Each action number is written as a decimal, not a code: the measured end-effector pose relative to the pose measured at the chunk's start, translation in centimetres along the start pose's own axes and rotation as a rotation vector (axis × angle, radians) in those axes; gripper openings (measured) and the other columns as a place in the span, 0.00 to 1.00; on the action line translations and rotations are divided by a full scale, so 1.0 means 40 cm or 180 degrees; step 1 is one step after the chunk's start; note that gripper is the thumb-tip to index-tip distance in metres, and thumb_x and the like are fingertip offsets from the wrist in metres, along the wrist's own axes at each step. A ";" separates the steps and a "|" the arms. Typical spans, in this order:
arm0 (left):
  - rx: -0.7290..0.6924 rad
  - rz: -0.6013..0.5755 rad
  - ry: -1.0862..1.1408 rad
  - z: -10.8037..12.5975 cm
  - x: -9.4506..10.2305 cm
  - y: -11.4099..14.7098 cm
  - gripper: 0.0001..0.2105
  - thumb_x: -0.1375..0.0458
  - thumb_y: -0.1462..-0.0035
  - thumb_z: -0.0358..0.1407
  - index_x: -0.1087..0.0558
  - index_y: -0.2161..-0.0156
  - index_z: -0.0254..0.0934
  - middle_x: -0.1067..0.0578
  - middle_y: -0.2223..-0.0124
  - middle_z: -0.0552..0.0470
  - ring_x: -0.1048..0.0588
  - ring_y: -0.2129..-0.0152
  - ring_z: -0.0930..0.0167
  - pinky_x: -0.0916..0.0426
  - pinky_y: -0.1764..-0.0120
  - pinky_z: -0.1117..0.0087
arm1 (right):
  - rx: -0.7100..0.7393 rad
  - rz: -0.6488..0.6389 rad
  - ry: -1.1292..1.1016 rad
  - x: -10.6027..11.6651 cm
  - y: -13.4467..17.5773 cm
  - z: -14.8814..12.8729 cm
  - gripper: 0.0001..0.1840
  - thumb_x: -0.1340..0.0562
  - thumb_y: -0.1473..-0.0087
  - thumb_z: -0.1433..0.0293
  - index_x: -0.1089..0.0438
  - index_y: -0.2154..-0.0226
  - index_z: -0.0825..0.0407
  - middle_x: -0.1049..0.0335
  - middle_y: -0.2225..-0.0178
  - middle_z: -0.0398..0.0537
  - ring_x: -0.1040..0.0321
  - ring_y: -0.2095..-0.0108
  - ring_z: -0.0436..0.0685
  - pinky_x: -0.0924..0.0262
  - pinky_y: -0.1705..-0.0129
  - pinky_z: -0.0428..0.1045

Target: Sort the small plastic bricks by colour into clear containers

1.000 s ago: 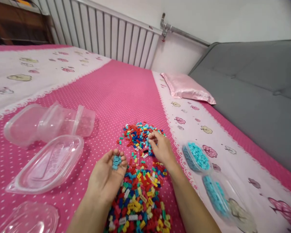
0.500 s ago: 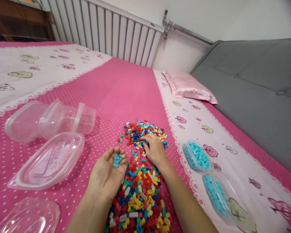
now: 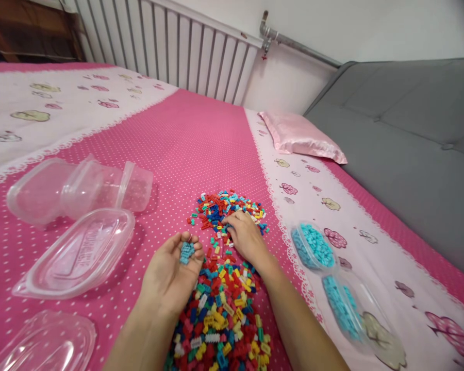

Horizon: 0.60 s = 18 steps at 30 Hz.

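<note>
Palm up, my left hand (image 3: 174, 273) cups several light blue building bricks (image 3: 186, 252) in its curled fingers. My right hand (image 3: 244, 234) reaches into the far pile of mixed coloured bricks (image 3: 212, 206), fingers bent down and pinched together. Whatever lies between those fingertips is too small to make out. A larger pile of mixed bricks (image 3: 220, 319) spreads between my forearms, in red, yellow, blue, green and white. To the right, a clear tub (image 3: 312, 247) and a second clear tub (image 3: 344, 309) hold light blue bricks.
Nested clear plastic tubs (image 3: 81, 188) lie on their side at left. Nearer sit a clear lid (image 3: 81, 255) and another clear lid (image 3: 46, 342). A pink pillow (image 3: 301, 136) rests by the grey headboard (image 3: 402, 118). A white radiator (image 3: 170, 46) stands behind the pink bedspread (image 3: 193, 139).
My right hand has shifted very slightly within the far pile, its fingers drawn a little closer together. My left hand stays in place with the light blue bricks.
</note>
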<state>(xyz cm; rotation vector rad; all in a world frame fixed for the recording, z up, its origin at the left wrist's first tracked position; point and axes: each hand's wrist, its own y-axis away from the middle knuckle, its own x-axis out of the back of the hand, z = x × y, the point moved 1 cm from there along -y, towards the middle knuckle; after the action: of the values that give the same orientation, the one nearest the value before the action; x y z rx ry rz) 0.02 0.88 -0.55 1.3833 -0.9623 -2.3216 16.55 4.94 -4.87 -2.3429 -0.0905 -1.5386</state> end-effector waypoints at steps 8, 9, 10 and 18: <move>-0.0005 -0.0020 -0.0014 0.000 0.002 0.000 0.10 0.56 0.44 0.26 0.38 0.75 0.32 0.37 0.75 0.50 0.36 0.80 0.76 0.36 0.80 0.77 | 0.0028 -0.0196 -0.0057 0.011 -0.003 0.000 0.10 0.41 0.50 0.74 0.28 0.63 0.49 0.33 0.64 0.48 0.39 0.60 0.54 0.44 0.56 0.50; -0.0005 -0.0023 -0.0016 0.000 0.001 0.001 0.10 0.56 0.44 0.26 0.38 0.75 0.32 0.37 0.75 0.50 0.36 0.80 0.76 0.36 0.80 0.77 | 0.0012 -0.0184 -0.0069 0.013 -0.003 -0.002 0.09 0.41 0.50 0.74 0.28 0.64 0.50 0.33 0.65 0.48 0.38 0.60 0.54 0.44 0.57 0.49; -0.0006 -0.0021 -0.0015 0.000 -0.001 0.002 0.11 0.56 0.44 0.26 0.38 0.76 0.32 0.37 0.75 0.50 0.36 0.80 0.76 0.36 0.80 0.77 | 0.0002 -0.0168 -0.0079 0.015 -0.003 -0.004 0.08 0.41 0.50 0.74 0.28 0.66 0.50 0.33 0.65 0.48 0.38 0.61 0.53 0.44 0.57 0.49; 0.0029 0.0006 0.0030 -0.001 -0.003 0.001 0.11 0.56 0.44 0.27 0.38 0.76 0.32 0.37 0.75 0.50 0.36 0.80 0.76 0.35 0.80 0.77 | -0.0245 0.0078 -0.0168 0.024 -0.002 -0.009 0.07 0.42 0.50 0.74 0.28 0.70 0.51 0.32 0.68 0.47 0.36 0.64 0.53 0.43 0.59 0.48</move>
<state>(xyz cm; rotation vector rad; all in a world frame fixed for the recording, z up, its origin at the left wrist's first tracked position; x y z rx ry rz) 0.13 0.90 -0.44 1.3948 -0.9722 -2.3102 16.61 4.80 -3.85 -2.4354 -0.0152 -1.4941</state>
